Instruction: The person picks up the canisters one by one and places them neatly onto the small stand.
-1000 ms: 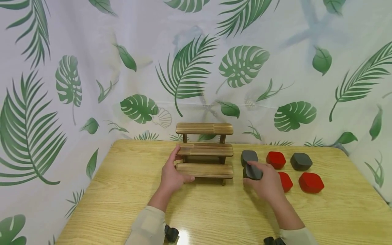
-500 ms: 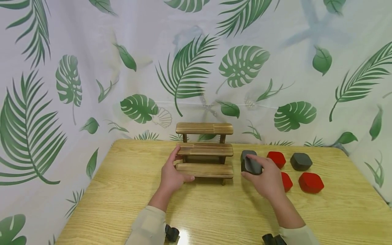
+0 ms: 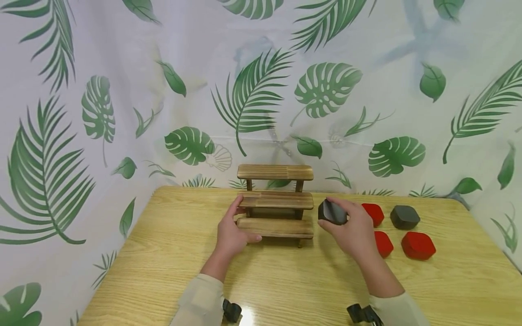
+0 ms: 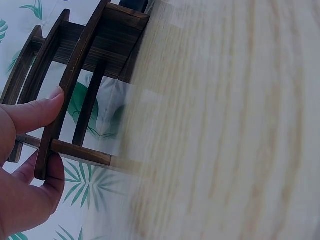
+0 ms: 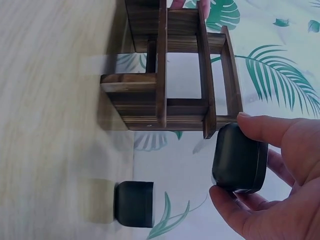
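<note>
Backdrop: white cloth printed with green leaves hangs behind and beside the pale wooden table (image 3: 163,253) I am watching.
Landmark: the three-step wooden riser (image 3: 276,201) stands at the far middle of the table; I place everything else from it.
Left hand: my feed shows the left hand (image 3: 230,235) at the riser's left end, thumb lying along the front of the lowest step, fingers against the end of the middle step; it grips the riser.
Left wrist view: shows what the head view hides, the thumb (image 4: 37,112) and fingers pinching the end of one slat from both sides, with the riser's underside rails in sight.
Right hand: the right hand (image 3: 355,231) sits just right of the riser, level with its middle step, wrist low and fingers raised.
Held thing: a dark grey box (image 3: 333,212) is clamped between that hand's thumb and fingers, off the table and just beside the riser's right end, not touching it.
Right wrist view: only here do I see a second dark grey box (image 5: 134,203) resting on the table below the held one (image 5: 240,158); in the head view the hand covers it.
Right of the riser: three red boxes, one at (image 3: 418,245), and another grey box (image 3: 404,217), lie well apart from the riser.
</note>
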Available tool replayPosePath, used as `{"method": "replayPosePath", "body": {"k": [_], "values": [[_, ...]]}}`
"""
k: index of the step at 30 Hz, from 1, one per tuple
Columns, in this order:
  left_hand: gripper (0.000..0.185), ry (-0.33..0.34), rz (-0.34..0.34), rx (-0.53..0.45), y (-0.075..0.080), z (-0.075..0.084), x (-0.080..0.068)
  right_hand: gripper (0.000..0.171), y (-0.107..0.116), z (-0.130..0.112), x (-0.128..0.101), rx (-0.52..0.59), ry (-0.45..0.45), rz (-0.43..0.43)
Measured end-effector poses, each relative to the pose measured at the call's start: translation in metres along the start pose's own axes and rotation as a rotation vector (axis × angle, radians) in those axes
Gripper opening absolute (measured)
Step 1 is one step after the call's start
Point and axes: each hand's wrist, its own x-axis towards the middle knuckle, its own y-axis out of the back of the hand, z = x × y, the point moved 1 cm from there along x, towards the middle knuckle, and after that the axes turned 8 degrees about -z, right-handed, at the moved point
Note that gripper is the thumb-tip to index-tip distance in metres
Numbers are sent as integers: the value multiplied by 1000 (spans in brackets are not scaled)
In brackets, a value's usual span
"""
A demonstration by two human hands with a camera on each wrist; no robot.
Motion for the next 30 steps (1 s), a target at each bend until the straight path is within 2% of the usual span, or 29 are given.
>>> {"method": "replayPosePath", "body": {"k": [18,30], "values": [[122,-11,-15,-20,1,-2,1,56,1,-28,13,16,80,50],[120,-7,-24,-58,2,-6,2,56,0,-38,19,42,131,70]]}}
